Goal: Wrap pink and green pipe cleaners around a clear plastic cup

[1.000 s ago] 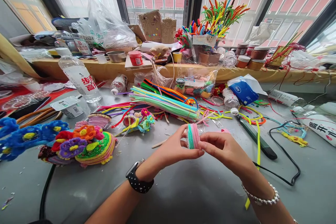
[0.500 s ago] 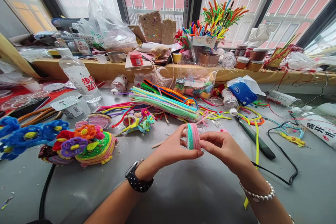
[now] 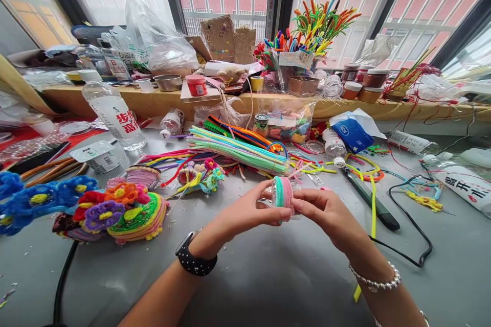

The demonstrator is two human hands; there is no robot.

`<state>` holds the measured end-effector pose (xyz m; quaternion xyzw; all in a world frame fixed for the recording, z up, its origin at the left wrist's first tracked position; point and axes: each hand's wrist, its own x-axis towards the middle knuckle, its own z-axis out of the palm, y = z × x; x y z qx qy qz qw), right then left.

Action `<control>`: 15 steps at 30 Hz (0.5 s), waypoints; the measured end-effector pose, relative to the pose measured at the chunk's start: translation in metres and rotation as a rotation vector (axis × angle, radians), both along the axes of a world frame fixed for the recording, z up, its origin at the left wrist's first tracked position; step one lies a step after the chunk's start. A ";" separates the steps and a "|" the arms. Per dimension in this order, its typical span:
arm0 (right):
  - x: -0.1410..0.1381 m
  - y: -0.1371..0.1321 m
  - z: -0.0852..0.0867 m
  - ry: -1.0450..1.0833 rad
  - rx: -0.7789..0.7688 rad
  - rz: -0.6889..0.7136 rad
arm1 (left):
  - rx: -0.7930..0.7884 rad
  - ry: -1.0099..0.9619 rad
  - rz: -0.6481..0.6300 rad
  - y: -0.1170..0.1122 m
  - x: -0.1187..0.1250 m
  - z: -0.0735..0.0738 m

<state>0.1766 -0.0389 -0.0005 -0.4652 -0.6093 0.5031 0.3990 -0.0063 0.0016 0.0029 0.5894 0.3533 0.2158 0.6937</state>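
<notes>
Both hands hold a small round object wrapped in pink and teal fuzzy pipe cleaner (image 3: 283, 193) above the grey table (image 3: 249, 276). My left hand (image 3: 249, 209), with a black watch on its wrist, pinches its left side between thumb and fingers. From the right, my right hand (image 3: 326, 214), wearing a silver bead bracelet, grips it with curled fingers. A bundle of pale green, yellow and pink pipe cleaners (image 3: 238, 150) lies just beyond the hands.
Finished pipe-cleaner flowers and a coiled green and pink piece (image 3: 123, 209) lie at the left, blue flowers (image 3: 38, 196) further left. A water bottle (image 3: 113, 110), a black tool with its cord (image 3: 374, 204), a blue tissue pack (image 3: 353, 133) and loose stems crowd the table. The sill holds jars and pots.
The wrapped object has tilted and dropped slightly between my fingers. The view has shifted a little to the right; both hands stay on it.
</notes>
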 end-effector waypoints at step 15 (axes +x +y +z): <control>0.002 -0.002 0.002 0.120 -0.021 0.029 | -0.010 0.013 0.019 0.001 0.001 0.004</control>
